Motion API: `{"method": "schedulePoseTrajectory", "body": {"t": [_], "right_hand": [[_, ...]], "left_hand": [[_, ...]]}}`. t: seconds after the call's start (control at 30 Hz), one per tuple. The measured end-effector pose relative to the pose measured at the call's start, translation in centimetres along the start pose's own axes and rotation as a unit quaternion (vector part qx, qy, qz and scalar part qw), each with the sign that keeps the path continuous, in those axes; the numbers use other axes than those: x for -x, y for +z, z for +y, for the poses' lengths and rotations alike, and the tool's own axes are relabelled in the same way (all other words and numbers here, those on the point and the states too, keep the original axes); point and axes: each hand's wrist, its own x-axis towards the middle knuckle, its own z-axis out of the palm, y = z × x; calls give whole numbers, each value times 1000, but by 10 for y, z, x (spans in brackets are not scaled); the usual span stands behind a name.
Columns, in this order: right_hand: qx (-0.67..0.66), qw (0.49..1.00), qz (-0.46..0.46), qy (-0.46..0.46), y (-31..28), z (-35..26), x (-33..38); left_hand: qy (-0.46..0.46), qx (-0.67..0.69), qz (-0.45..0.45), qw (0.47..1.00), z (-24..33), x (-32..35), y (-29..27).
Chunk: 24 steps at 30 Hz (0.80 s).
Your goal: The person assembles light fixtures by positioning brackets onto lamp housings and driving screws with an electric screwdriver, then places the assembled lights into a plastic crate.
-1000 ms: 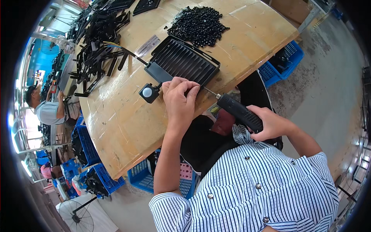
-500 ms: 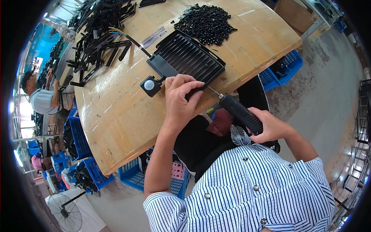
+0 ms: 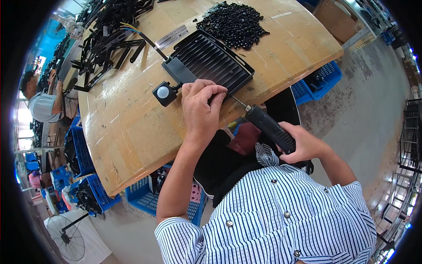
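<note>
A black floodlight (image 3: 213, 61) with a finned back lies on the table. A motion sensor (image 3: 163, 92) with a white dome juts from its near left side, and a cable (image 3: 151, 43) with bare-coloured wires leaves its left end. My right hand (image 3: 299, 141) is wrapped round a black electric screwdriver (image 3: 268, 126), its bit pointing at the floodlight's near edge. At that edge my left hand (image 3: 203, 105) pinches thumb and forefinger together beside the bit tip. Whatever sits between those fingertips is too small to make out.
Beyond the floodlight is a heap of small black screws (image 3: 233, 24). Black metal brackets (image 3: 110, 44) pile up at the table's (image 3: 132, 141) far left. Blue crates (image 3: 318, 83) stand below the table edges. A person (image 3: 46, 103) works at the left; a fan (image 3: 66, 237) stands lower left.
The whole view has shifted slightly, with the table and floodlight a little further left. My left fingertips have drawn closer together near the bit; the right hand keeps its grip on the screwdriver.
</note>
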Motion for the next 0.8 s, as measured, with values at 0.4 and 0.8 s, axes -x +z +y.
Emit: {"method": "schedulePoseTrajectory", "body": {"t": [0.4, 0.8], "right_hand": [[26, 1000, -10, 2, -5, -1, -2], [7, 1000, -9, -8, -2, 1, -3]], "left_hand": [[2, 3, 34, 999, 2, -1, 3], [81, 9, -70, 994, -13, -4, -16]]}}
